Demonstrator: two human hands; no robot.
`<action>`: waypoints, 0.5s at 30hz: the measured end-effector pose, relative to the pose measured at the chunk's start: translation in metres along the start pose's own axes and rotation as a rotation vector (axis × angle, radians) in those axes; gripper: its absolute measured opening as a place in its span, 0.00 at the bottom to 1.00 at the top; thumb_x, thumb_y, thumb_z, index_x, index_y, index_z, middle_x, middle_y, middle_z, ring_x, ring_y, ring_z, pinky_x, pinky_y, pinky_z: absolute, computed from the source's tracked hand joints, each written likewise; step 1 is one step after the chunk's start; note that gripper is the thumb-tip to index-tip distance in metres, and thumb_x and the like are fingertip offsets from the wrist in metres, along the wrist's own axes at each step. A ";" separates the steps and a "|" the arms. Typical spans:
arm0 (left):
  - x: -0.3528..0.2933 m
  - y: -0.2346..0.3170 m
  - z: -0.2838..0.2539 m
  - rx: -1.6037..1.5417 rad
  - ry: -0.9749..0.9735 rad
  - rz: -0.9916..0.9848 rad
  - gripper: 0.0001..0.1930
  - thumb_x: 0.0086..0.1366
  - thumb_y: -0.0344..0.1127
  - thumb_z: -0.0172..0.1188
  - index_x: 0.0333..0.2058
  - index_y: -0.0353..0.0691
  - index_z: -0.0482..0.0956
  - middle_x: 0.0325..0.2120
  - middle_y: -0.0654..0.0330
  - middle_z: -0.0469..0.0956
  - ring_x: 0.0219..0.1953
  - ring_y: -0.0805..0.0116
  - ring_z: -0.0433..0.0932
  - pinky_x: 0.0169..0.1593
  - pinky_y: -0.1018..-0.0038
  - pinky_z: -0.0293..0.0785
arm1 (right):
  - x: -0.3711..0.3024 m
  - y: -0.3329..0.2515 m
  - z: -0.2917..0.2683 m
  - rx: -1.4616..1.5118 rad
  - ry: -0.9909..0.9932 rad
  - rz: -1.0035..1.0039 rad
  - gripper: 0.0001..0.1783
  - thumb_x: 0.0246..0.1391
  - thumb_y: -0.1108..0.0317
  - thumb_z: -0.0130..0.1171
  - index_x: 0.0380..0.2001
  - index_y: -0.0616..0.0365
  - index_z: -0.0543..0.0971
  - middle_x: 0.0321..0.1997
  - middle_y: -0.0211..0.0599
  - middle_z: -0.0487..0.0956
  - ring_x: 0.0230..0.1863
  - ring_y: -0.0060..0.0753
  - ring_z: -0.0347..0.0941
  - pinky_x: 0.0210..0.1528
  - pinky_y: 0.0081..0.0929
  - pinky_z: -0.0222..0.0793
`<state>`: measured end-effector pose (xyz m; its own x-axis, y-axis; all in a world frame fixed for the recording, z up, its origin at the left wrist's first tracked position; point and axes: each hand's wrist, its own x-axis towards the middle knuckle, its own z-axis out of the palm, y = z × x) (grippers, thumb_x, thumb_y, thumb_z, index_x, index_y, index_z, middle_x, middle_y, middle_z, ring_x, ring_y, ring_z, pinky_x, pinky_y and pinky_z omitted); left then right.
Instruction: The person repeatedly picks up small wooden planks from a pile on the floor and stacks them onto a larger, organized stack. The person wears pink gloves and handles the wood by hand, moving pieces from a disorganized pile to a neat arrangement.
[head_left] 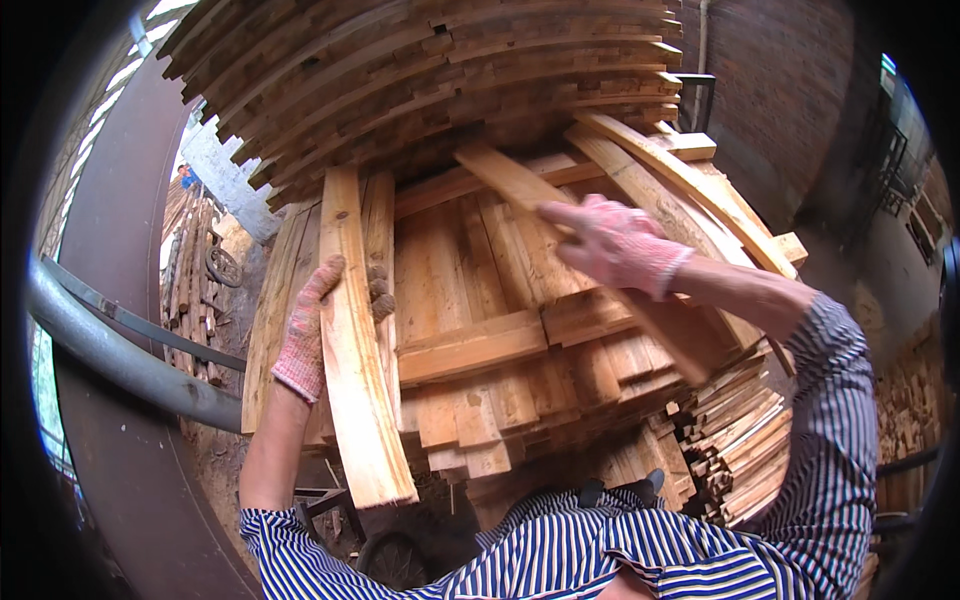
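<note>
My left hand, in a pink-and-white knit glove, is wrapped round a pale wooden plank. The thumb lies along its left edge, and dark fingertips show past its right edge. That plank slants toward me, its near end sticking out past the pile. My right hand, gloved alike and slightly blurred, grips a second wooden plank that lies diagonally, its far end up by the tall stack. Its fingers are closed over the plank, and the near part is smeared by motion. Beneath both hands is a layer of side-by-side boards.
A tall stack of boards rises at the far side. Crosswise battens lie over the lower boards. Loose planks lean at the right. On the left runs a thick metal pipe. More bundled strips sit low right, by a brick wall.
</note>
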<state>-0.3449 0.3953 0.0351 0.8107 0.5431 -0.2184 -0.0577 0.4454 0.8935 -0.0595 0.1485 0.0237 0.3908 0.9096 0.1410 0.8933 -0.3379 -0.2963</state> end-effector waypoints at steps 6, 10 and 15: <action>0.008 -0.005 -0.045 -0.055 0.001 0.011 0.37 0.66 0.66 0.54 0.51 0.30 0.77 0.36 0.52 0.84 0.31 0.61 0.85 0.36 0.69 0.86 | 0.061 -0.107 0.097 0.123 0.053 -0.018 0.30 0.64 0.49 0.49 0.64 0.53 0.67 0.43 0.58 0.81 0.47 0.49 0.80 0.44 0.48 0.77; 0.032 -0.021 -0.045 -0.100 -0.053 0.005 0.38 0.67 0.68 0.50 0.50 0.33 0.78 0.35 0.52 0.84 0.29 0.63 0.84 0.33 0.69 0.86 | 0.101 -0.112 0.112 0.196 -0.008 -0.087 0.29 0.68 0.45 0.44 0.61 0.52 0.71 0.55 0.55 0.78 0.52 0.58 0.77 0.50 0.47 0.75; 0.015 -0.020 -0.045 0.165 0.156 0.197 0.38 0.68 0.69 0.49 0.56 0.38 0.72 0.44 0.53 0.80 0.46 0.61 0.81 0.50 0.63 0.82 | 0.071 -0.177 0.064 0.523 0.015 -0.116 0.39 0.63 0.35 0.47 0.65 0.52 0.67 0.57 0.57 0.75 0.56 0.55 0.76 0.54 0.47 0.75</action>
<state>-0.3573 0.4266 -0.0034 0.6934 0.7160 -0.0808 -0.0992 0.2060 0.9735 -0.2040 0.2884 0.0254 0.3023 0.9291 0.2130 0.7026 -0.0662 -0.7085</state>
